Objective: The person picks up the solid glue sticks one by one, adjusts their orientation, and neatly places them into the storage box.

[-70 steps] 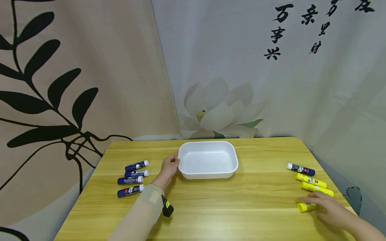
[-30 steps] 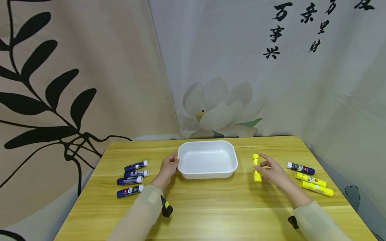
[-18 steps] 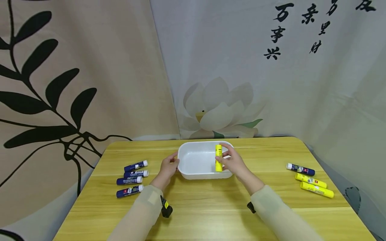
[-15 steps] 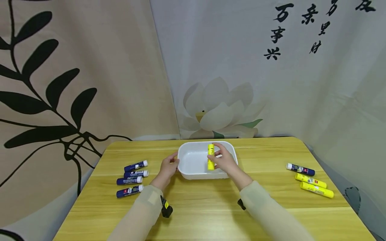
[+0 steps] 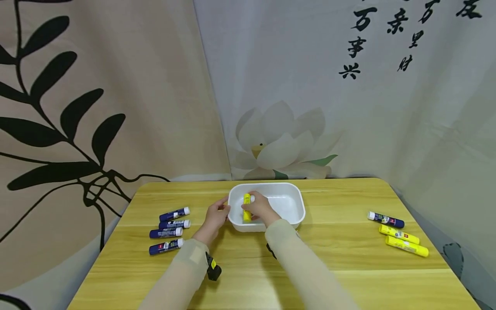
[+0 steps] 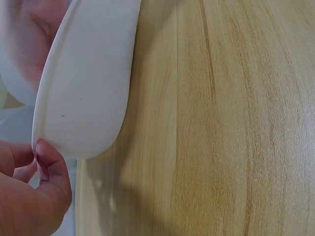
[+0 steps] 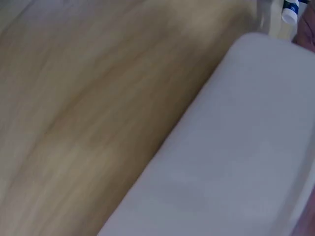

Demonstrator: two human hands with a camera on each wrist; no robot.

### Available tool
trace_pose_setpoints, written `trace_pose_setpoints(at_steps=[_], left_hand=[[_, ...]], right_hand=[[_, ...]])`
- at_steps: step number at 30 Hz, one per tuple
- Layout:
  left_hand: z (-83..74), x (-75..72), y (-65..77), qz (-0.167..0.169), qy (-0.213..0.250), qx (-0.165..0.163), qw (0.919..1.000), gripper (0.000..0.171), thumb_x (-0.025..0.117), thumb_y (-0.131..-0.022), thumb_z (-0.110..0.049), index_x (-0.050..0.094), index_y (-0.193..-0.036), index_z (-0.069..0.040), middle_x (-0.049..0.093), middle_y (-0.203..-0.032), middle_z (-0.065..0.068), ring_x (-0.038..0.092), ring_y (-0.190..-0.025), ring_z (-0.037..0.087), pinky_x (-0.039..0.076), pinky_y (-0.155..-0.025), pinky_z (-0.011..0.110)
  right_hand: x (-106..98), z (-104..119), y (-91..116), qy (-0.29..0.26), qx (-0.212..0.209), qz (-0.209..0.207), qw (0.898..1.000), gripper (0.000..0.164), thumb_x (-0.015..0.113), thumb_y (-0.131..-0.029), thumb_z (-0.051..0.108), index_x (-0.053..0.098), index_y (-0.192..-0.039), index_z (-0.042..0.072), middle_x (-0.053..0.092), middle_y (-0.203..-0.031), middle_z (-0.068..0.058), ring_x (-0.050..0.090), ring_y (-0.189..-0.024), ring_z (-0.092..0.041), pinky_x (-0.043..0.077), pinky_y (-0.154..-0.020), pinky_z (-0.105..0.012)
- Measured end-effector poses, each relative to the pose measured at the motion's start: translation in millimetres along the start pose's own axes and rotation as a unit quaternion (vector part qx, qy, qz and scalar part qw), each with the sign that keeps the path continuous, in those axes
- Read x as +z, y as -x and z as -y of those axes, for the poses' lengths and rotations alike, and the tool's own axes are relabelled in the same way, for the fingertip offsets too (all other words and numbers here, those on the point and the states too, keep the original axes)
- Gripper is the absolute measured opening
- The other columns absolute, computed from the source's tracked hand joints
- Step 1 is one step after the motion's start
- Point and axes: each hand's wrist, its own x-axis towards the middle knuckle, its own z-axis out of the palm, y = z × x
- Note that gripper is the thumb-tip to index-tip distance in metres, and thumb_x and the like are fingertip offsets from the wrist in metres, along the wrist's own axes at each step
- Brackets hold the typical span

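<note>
A white plastic tub stands at the back middle of the table. My left hand pinches its left rim between thumb and fingers; the left wrist view shows the thumb on the outer wall. Inside the tub, at its left end, my right hand holds a yellow glue stick lengthwise, thumb at the near part and fingers toward the far end. In the right wrist view the tub's outer side fills the lower right, and the held stick is out of sight there.
Several navy glue sticks with white caps, one of them the nearest stick, lie at the left of the wooden table. To the right lie another navy glue stick and two yellow ones, the nearer yellow stick lowest. Printed curtains hang behind.
My right hand took a yellow glue stick from the right group, carried it left across the table and lowered it into the tub. My left hand stayed on the rim.
</note>
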Motion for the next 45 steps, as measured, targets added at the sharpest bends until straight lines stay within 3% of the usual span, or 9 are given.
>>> trace_pose_setpoints(at_steps=[8,15,18,23,27,30,35,40,45], left_hand=[[-0.8,1.0,0.4,0.001,-0.005,0.004,1.0000,0.041,0.053,-0.095,-0.007,0.052,-0.136,-0.011,0.049,-0.097,0.007,0.047,-0.066,0.009,0.048,-0.065,0.025],[0.1,0.6,0.3,-0.005,-0.007,0.005,0.9999,0.040,0.053,-0.096,-0.007,0.052,-0.136,-0.011,0.049,-0.098,0.008,0.047,-0.065,0.009,0.048,-0.064,0.025],[1.3,-0.5,-0.3,-0.007,-0.010,0.008,0.9999,0.041,0.054,-0.095,-0.007,0.052,-0.136,-0.011,0.049,-0.099,0.009,0.048,-0.065,0.009,0.048,-0.064,0.024],[3.0,-2.3,-1.0,-0.008,-0.004,0.006,0.9999,0.041,0.053,-0.095,-0.007,0.052,-0.136,-0.011,0.049,-0.099,0.009,0.048,-0.066,0.009,0.048,-0.063,0.024],[2.1,-2.2,-1.0,-0.006,0.004,0.001,1.0000,0.040,0.053,-0.096,-0.008,0.052,-0.136,-0.011,0.048,-0.101,0.009,0.048,-0.068,0.010,0.048,-0.065,0.025],[2.0,-1.8,-1.6,0.001,0.009,-0.003,1.0000,0.040,0.052,-0.096,-0.009,0.051,-0.137,-0.012,0.047,-0.103,0.009,0.048,-0.070,0.011,0.048,-0.067,0.027],[2.3,-0.6,-1.8,0.004,0.012,-0.009,0.9999,0.040,0.052,-0.097,-0.010,0.051,-0.137,-0.014,0.047,-0.104,0.009,0.048,-0.073,0.013,0.048,-0.069,0.028],[2.0,1.0,-1.5,0.004,0.018,-0.008,0.9998,0.040,0.052,-0.096,-0.009,0.052,-0.136,-0.013,0.047,-0.103,0.009,0.048,-0.074,0.013,0.048,-0.068,0.027],[2.6,0.0,-1.5,0.001,0.015,-0.008,0.9999,0.041,0.052,-0.096,-0.008,0.052,-0.136,-0.013,0.047,-0.101,0.008,0.047,-0.071,0.012,0.046,-0.066,0.026]], right_hand=[[23,4,-1,0.055,0.003,0.006,0.998,0.060,0.069,-0.087,0.021,0.043,-0.140,0.008,0.053,-0.130,-0.018,0.063,-0.080,-0.023,0.056,-0.067,-0.033],[24,7,0,0.045,0.013,0.027,0.999,0.053,0.062,-0.091,0.019,0.044,-0.139,0.005,0.052,-0.131,-0.019,0.066,-0.077,-0.025,0.056,-0.069,-0.034],[21,8,0,0.043,0.008,0.030,0.999,0.051,0.059,-0.092,0.017,0.044,-0.139,0.006,0.057,-0.122,-0.020,0.067,-0.076,-0.027,0.057,-0.068,-0.034],[3,6,3,0.071,-0.070,0.028,0.995,0.046,0.059,-0.092,0.014,0.047,-0.136,0.006,0.059,-0.101,-0.016,0.062,-0.071,-0.023,0.056,-0.063,-0.032],[-26,1,21,0.118,-0.178,0.008,0.977,0.042,0.062,-0.090,0.011,0.053,-0.131,0.005,0.061,-0.100,-0.013,0.062,-0.072,-0.022,0.055,-0.065,-0.032],[-56,-14,41,0.138,-0.256,-0.011,0.957,0.040,0.063,-0.090,0.011,0.055,-0.128,0.004,0.062,-0.104,-0.013,0.063,-0.083,-0.023,0.054,-0.074,-0.037],[-105,-50,75,0.152,-0.342,-0.026,0.927,0.040,0.064,-0.090,0.014,0.056,-0.129,0.011,0.059,-0.118,-0.005,0.057,-0.106,-0.025,0.050,-0.086,-0.045],[-155,-95,112,0.226,-0.382,-0.078,0.893,0.047,0.069,-0.086,0.016,0.055,-0.131,0.021,0.054,-0.126,-0.001,0.051,-0.117,-0.025,0.045,-0.093,-0.051],[-208,-145,142,0.306,-0.358,-0.139,0.871,0.057,0.073,-0.082,0.011,0.052,-0.135,0.018,0.053,-0.124,-0.006,0.049,-0.112,-0.029,0.045,-0.084,-0.055]])
